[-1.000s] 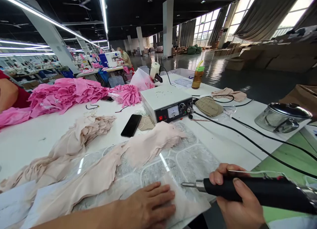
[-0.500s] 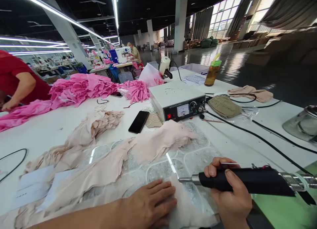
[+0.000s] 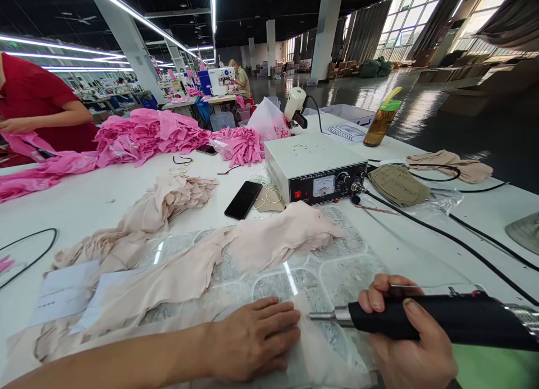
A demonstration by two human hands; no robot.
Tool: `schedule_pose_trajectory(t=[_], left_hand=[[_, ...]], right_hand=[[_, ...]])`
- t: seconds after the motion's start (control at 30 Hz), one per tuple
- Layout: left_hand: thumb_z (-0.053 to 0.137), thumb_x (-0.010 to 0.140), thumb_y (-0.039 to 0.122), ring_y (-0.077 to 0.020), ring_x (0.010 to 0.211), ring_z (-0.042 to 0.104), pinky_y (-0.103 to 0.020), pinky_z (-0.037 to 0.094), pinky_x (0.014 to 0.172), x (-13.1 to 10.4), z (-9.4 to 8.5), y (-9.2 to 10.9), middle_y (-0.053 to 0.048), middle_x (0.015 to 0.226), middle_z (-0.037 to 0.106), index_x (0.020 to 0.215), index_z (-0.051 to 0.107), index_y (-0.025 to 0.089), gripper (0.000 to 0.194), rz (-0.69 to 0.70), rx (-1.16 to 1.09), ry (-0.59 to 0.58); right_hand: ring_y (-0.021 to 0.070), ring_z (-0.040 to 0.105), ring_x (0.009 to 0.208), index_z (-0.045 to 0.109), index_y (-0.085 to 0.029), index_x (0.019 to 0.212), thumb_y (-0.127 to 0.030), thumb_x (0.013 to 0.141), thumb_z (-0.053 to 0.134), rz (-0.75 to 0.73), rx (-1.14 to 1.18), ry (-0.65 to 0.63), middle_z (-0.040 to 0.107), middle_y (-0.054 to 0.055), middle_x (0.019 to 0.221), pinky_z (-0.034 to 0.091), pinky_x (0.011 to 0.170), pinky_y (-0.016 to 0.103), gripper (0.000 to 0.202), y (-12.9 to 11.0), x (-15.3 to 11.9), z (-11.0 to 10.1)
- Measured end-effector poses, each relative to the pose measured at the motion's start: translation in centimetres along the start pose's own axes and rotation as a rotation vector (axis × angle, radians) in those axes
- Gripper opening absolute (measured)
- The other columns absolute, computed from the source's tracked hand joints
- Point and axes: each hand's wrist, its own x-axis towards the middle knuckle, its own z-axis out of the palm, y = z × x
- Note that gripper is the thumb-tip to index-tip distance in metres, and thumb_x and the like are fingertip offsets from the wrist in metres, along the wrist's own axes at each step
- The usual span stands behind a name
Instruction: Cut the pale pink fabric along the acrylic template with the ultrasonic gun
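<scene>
My right hand (image 3: 410, 327) is wrapped round a black handheld tool (image 3: 458, 320), whose metal tip points left. That tip rests at or just over a thin pale beige fabric piece (image 3: 322, 349) on the clear patterned sheet (image 3: 349, 271). My left hand (image 3: 256, 335) lies flat with its fingers stretched out, the fingertips on the left edge of the fabric. Beyond it, a stack of beige fabric pieces (image 3: 278, 237) spreads across the sheet, and a further bunch (image 3: 164, 204) lies to the left.
A white control box (image 3: 315, 159) stands behind the sheet, beside a black phone (image 3: 243, 200). Black cables (image 3: 455, 240) cross the right side. Pink fabric (image 3: 147, 136) lies at the far left near a person in red (image 3: 50, 103). A bottle (image 3: 381, 124) stands at the back.
The view has shifted slightly, so the table items sit further right. The tool has drawn back a little from my left hand. The person in red has raised a hand with pink fabric.
</scene>
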Motion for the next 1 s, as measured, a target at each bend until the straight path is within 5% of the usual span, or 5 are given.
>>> schedule_pose_trajectory(t=[0.4, 1.0], left_hand=[[0.045, 0.097, 0.018, -0.0260, 0.135, 0.043, -0.035, 0.040, 0.111, 1.5, 0.0, -1.0, -0.016, 0.143, 0.047, 0.100, 0.057, 0.011, 0.014, -0.057, -0.057, 0.011], [0.046, 0.100, 0.020, -0.0247, 0.138, 0.040, -0.035, 0.035, 0.114, 1.3, 0.1, -1.2, -0.016, 0.141, 0.050, 0.112, 0.052, 0.012, 0.016, -0.072, -0.078, 0.001]], right_hand=[[0.0100, 0.051, 0.048, 0.065, -0.022, 0.078, -0.032, 0.073, 0.065, -0.066, -0.015, -0.090, 0.055, -0.001, 0.069, 0.047, 0.046, 0.026, 0.012, 1.0, 0.0, 0.8], [0.0108, 0.051, 0.047, 0.062, -0.020, 0.080, -0.031, 0.072, 0.064, -0.054, -0.024, -0.099, 0.052, -0.001, 0.069, 0.048, 0.043, 0.027, 0.014, 0.6, 0.0, 0.4]])
